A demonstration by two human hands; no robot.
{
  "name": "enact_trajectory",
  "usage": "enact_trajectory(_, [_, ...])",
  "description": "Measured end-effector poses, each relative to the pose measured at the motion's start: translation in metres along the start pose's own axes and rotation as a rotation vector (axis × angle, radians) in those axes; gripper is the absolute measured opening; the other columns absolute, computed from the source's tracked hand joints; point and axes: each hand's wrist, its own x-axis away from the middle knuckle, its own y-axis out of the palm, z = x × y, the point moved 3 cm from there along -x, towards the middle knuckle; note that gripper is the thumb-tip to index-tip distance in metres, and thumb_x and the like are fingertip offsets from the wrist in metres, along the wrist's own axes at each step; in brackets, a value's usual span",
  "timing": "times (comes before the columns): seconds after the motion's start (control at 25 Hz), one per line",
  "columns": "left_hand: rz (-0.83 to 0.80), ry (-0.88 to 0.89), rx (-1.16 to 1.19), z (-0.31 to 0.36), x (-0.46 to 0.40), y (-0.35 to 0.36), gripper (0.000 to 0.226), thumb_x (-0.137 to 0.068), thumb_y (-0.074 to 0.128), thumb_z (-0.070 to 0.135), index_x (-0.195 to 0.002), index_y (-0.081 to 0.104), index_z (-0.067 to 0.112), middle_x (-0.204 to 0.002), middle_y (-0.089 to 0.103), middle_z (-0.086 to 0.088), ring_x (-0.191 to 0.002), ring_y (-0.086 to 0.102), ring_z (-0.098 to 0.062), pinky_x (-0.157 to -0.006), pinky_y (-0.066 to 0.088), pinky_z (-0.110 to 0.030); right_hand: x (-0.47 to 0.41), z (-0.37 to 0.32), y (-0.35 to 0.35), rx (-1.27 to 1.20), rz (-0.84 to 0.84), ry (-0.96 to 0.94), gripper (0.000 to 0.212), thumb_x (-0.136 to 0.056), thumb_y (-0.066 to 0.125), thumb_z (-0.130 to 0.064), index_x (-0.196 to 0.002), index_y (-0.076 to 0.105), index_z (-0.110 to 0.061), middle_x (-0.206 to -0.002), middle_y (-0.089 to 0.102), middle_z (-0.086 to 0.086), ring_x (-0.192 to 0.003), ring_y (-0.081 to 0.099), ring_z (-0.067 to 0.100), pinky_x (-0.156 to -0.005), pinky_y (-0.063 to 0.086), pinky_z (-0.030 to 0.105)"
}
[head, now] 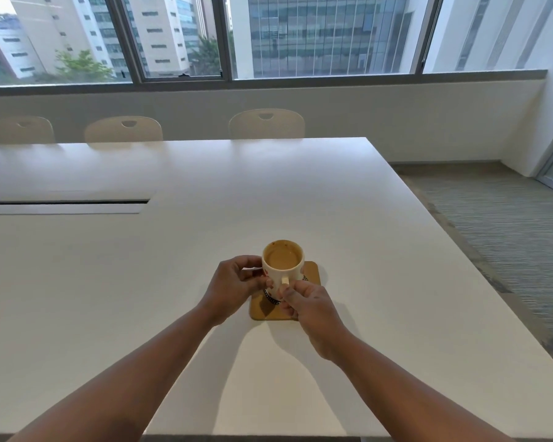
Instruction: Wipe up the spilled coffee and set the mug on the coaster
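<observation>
My right hand (pixel 304 306) pinched the handle of the coffee mug (pixel 282 266); my left hand (pixel 233 287) cupped its side. Mug sat between both hands on the cork coaster (pixel 310 271). White table (pixel 205 186) beyond, chairs (pixel 266 124) behind.

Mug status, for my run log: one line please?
mug: on coaster | left hand: on side | right hand: on handle | spill: none visible

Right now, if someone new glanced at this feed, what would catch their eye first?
The cream ceramic mug of milky coffee at the table's near centre, over the square tan coaster. The right hand pinches its handle and the left hand cups its side. Around them, the broad white table shows no visible spill.
</observation>
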Motion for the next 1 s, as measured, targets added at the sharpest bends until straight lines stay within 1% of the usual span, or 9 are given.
enact_trajectory(0.12, [-0.005,0.004,0.019,-0.004,-0.002,-0.001,0.036,-0.083,0.083,-0.001,-0.115,0.074,0.013,-0.11,0.08,-0.009,-0.109,0.075,-0.028,-0.093,0.061,-0.051,0.001,-0.001,0.0,0.015,0.005,-0.01,0.023,-0.1,0.06,-0.033,-0.09,0.08,-0.032,-0.078,0.065,-0.001,-0.077,0.056,0.014,-0.079,0.052,0.03])
enact_trajectory(0.32, [-0.003,-0.007,0.043,-0.006,-0.004,0.001,0.036,-0.083,0.083,0.001,-0.116,0.074,0.012,-0.11,0.08,-0.009,-0.108,0.076,-0.028,-0.093,0.061,-0.053,-0.001,-0.002,-0.004,0.03,0.026,-0.014,0.022,-0.101,0.06,-0.032,-0.093,0.079,-0.023,-0.077,0.068,-0.006,-0.077,0.058,0.012,-0.076,0.053,0.025])
enact_trajectory(0.48, [-0.01,-0.013,0.041,-0.007,-0.005,0.002,0.035,-0.083,0.084,0.003,-0.115,0.074,0.015,-0.109,0.08,-0.008,-0.108,0.076,-0.028,-0.092,0.061,-0.051,-0.002,-0.002,-0.003,0.022,0.024,-0.019,0.025,-0.102,0.06,-0.03,-0.087,0.08,-0.029,-0.074,0.069,-0.012,-0.074,0.058,0.007,-0.073,0.054,0.022])
enact_trajectory(0.64, [-0.021,-0.029,0.047,-0.006,-0.006,0.0,0.037,-0.082,0.084,0.004,-0.116,0.072,0.012,-0.11,0.08,-0.009,-0.107,0.076,-0.028,-0.09,0.062,-0.046,-0.002,0.0,-0.006,0.056,0.04,-0.042,0.023,-0.099,0.063,-0.034,-0.086,0.08,-0.026,-0.075,0.071,-0.011,-0.072,0.062,0.005,-0.071,0.054,0.022])
enact_trajectory(0.76, [-0.058,-0.087,-0.002,-0.002,-0.01,-0.002,0.038,-0.084,0.082,0.001,-0.117,0.07,0.013,-0.111,0.078,-0.004,-0.106,0.076,-0.025,-0.086,0.064,-0.04,-0.005,-0.001,-0.016,0.109,0.21,-0.109,0.036,-0.096,0.065,-0.04,-0.073,0.074,-0.014,-0.063,0.065,-0.004,-0.06,0.058,0.006,-0.06,0.049,0.024])
enact_trajectory(0.84, [-0.052,-0.119,-0.072,-0.003,-0.013,-0.005,0.035,-0.086,0.078,-0.002,-0.116,0.069,0.015,-0.111,0.076,-0.004,-0.106,0.076,-0.026,-0.084,0.065,-0.037,-0.01,-0.003,-0.028,0.155,0.348,-0.152,0.041,-0.096,0.061,-0.038,-0.073,0.069,-0.004,-0.059,0.058,0.0,-0.058,0.055,0.013,-0.056,0.046,0.032])
enact_trajectory(0.92, [0.029,-0.108,-0.159,-0.001,-0.017,-0.008,0.032,-0.091,0.071,-0.005,-0.116,0.067,0.014,-0.112,0.074,-0.005,-0.106,0.074,-0.026,-0.079,0.064,-0.029,-0.019,-0.009,-0.037,0.209,0.437,-0.163,0.034,-0.096,0.059,-0.03,-0.074,0.069,-0.007,-0.063,0.063,0.001,-0.063,0.059,0.023,-0.059,0.049,0.04])
enact_trajectory(0.96, [0.063,-0.087,-0.199,0.002,-0.021,-0.01,0.031,-0.094,0.067,-0.005,-0.117,0.067,0.015,-0.113,0.072,-0.003,-0.107,0.073,-0.023,-0.076,0.062,-0.024,-0.027,-0.014,-0.043,0.216,0.458,-0.173,0.029,-0.096,0.059,-0.027,-0.075,0.071,-0.012,-0.067,0.069,-0.001,-0.068,0.064,0.024,-0.063,0.053,0.041])
enact_trajectory(1.0, [0.114,-0.056,-0.267,0.007,-0.027,-0.011,0.032,-0.095,0.064,-0.004,-0.119,0.067,0.017,-0.114,0.072,-0.001,-0.109,0.072,-0.02,-0.078,0.061,-0.022,-0.032,-0.021,-0.046,0.231,0.471,-0.175,0.025,-0.096,0.058,-0.026,-0.078,0.073,-0.017,-0.073,0.073,-0.004,-0.075,0.069,0.023,-0.067,0.056,0.041])
